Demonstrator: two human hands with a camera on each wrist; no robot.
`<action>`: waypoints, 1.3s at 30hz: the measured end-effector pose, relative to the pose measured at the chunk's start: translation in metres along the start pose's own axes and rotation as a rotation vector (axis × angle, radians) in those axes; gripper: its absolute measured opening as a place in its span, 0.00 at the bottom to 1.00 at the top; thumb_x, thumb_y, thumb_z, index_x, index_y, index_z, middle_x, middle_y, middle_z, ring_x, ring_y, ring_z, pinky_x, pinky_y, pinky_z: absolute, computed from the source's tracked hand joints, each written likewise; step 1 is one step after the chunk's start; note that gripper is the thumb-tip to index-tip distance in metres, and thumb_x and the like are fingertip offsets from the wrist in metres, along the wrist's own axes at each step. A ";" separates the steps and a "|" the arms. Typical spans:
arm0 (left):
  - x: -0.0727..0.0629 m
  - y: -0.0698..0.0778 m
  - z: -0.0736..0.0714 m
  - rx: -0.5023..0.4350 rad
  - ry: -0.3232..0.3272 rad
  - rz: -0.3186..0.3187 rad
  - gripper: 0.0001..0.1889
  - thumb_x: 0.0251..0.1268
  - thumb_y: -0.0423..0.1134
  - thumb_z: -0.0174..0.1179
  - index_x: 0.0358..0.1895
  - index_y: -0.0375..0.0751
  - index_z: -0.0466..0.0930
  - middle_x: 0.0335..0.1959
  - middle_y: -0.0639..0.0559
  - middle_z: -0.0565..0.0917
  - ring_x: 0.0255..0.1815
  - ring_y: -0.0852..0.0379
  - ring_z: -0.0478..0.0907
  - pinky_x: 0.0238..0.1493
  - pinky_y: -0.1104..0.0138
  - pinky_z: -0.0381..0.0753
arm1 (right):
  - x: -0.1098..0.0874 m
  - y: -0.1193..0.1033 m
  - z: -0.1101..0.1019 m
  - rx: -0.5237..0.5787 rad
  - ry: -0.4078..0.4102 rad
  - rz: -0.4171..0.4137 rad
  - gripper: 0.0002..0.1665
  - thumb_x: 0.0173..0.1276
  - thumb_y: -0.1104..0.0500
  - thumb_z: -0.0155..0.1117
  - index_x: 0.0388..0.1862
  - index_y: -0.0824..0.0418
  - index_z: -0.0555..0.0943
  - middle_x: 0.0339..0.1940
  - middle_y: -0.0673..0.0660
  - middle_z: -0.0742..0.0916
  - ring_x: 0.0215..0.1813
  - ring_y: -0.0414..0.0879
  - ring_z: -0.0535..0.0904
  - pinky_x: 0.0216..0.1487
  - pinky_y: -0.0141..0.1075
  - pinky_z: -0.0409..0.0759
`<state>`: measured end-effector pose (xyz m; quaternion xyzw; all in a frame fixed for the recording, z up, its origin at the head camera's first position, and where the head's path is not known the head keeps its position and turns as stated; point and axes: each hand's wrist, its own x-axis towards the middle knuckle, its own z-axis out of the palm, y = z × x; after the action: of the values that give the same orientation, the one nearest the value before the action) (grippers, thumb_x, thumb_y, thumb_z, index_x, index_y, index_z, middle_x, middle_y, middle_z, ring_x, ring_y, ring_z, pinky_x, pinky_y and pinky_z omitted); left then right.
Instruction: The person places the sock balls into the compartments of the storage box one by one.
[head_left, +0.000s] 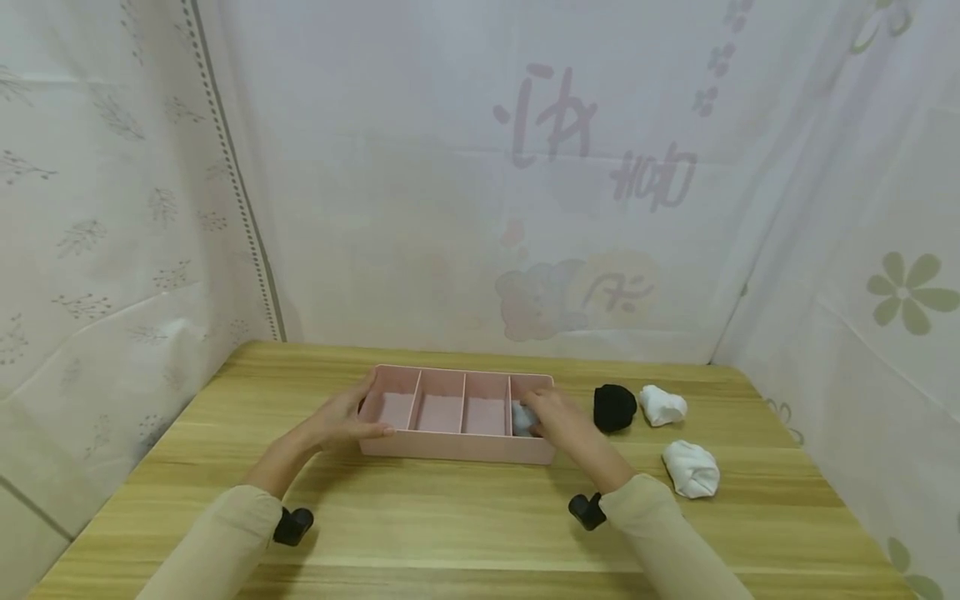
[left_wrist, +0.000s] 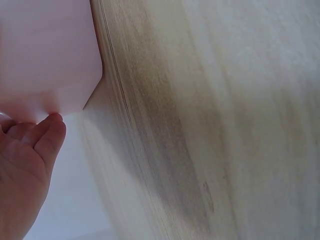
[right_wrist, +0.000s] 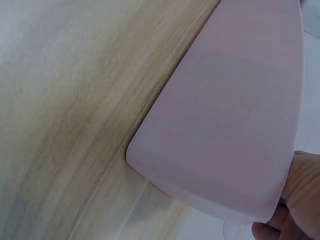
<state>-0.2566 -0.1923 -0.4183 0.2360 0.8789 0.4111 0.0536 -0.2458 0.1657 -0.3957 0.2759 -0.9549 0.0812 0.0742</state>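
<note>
A pink storage box with several compartments in a row sits on the table. My left hand grips its left end, thumb along the front rim and fingers against the end wall. In the left wrist view, the fingertips press on the pink wall. My right hand reaches into the rightmost compartment and holds a rolled light grey-blue sock, partly hidden by the fingers. The right wrist view shows the box's outer wall, with the right hand at its rim. The other compartments hold nothing visible.
Right of the box lie a rolled black sock, a rolled white sock behind it, and another white roll nearer me. A wood-grain table carries everything. Pale patterned curtains hang around its back and sides.
</note>
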 end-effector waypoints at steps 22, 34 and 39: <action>-0.005 0.003 0.001 -0.013 -0.020 -0.052 0.57 0.54 0.48 0.69 0.73 0.30 0.33 0.72 0.26 0.45 0.70 0.28 0.48 0.64 0.40 0.59 | -0.062 0.040 -0.001 0.052 0.558 -0.137 0.27 0.44 0.68 0.77 0.47 0.66 0.80 0.42 0.61 0.84 0.44 0.54 0.80 0.38 0.42 0.81; -0.004 0.002 -0.002 -0.008 -0.008 -0.033 0.58 0.54 0.47 0.69 0.73 0.29 0.33 0.72 0.25 0.45 0.70 0.27 0.47 0.64 0.40 0.59 | -0.163 0.120 -0.030 0.126 0.250 0.267 0.40 0.45 0.64 0.77 0.57 0.77 0.71 0.48 0.77 0.77 0.49 0.71 0.73 0.43 0.60 0.74; -0.002 0.002 -0.001 -0.030 -0.019 -0.035 0.58 0.54 0.46 0.69 0.73 0.28 0.32 0.72 0.25 0.43 0.70 0.27 0.45 0.64 0.39 0.56 | -0.179 0.129 -0.028 0.155 0.082 0.349 0.42 0.47 0.62 0.76 0.58 0.78 0.68 0.50 0.80 0.75 0.49 0.74 0.73 0.45 0.62 0.73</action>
<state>-0.2545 -0.1925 -0.4163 0.2237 0.8761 0.4210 0.0727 -0.1627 0.3714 -0.4164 0.1074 -0.9753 0.1773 0.0766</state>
